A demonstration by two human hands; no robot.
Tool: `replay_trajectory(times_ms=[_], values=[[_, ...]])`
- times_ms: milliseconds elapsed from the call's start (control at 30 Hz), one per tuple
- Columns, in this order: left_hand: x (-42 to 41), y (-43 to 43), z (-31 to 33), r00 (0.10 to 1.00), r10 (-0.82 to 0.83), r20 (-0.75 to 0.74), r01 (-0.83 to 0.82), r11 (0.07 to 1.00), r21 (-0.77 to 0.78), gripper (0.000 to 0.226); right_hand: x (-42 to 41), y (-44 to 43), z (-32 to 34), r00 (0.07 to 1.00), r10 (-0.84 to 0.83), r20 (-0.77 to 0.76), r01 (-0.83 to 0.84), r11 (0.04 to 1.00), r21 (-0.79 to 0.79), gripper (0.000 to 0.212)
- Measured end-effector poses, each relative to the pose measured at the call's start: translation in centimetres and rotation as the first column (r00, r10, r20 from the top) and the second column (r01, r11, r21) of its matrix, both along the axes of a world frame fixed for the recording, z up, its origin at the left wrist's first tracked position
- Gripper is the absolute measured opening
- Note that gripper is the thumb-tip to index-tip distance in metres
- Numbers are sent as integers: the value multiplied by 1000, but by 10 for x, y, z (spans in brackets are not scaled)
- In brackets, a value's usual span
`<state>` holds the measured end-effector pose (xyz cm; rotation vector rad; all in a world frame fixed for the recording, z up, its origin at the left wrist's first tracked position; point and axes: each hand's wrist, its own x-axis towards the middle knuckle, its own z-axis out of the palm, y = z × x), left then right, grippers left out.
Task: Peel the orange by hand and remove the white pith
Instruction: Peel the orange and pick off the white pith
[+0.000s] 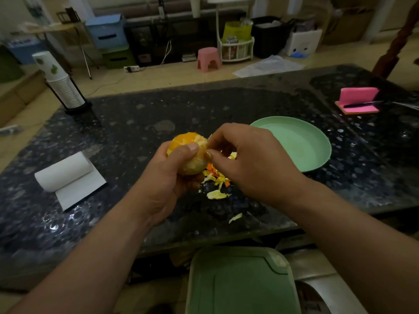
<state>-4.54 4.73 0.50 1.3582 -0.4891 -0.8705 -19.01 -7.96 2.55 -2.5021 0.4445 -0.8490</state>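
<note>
The left hand (167, 177) grips the orange (188, 141) above the middle of the table (136, 123), fingers curled under it and thumb pressed across its front. The orange is mostly bare of rind. The right hand (247, 159) pinches the orange's 3 o'clock edge with thumb and forefinger, its other fingers curled. Peel scraps (216, 194) lie at the orange's 5 o'clock, a green plate (299, 143) at 3, a paper roll (65, 172) at 8.

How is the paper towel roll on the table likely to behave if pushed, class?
The paper towel roll lies on its side, so it would probably roll, trailing more of its loose sheet. Being soft paper, it is likely light and would squash slightly when gripped.
</note>
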Motion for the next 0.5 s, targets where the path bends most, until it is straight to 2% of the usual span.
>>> replay_trajectory(times_ms=[300,500], values=[[-4,3,0,993,-13,117,9,999,36,61,1,0,-2,999,0,-40,-5,992,-127,5],[-5,2,1,997,7,72,-9,1000,26,60,6,2,-3,1000,-17,-3,17,984,-179,6]])
